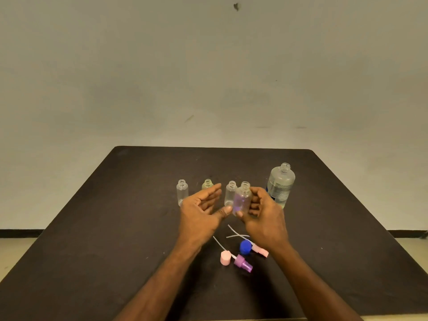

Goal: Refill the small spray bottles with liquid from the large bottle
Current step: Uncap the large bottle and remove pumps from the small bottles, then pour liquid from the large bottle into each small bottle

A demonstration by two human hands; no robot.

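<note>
Head view shows two hands over a dark tabletop (97, 228). Right hand (264, 218) has its grip curled round a small bottle (242, 200), holding it upright above the tabletop with its mouth open at the top, likely so liquid can go in and not spill. Left hand (203, 209) is wide, fingers straight, holding nothing, with its thumb tip touching the low part of that bottle, maybe to steady it. Three more small bottles (182, 192) stand in a row behind the hands, all with tops off; they look empty, but I cannot be sure. Big bottle (280, 184) stands at the right, just behind the right hand, open too, with clear liquid inside. Near the person lie the spray tops (242, 262) and a blue cap (245, 247), put aside so the bottles stay open for filling.
</note>
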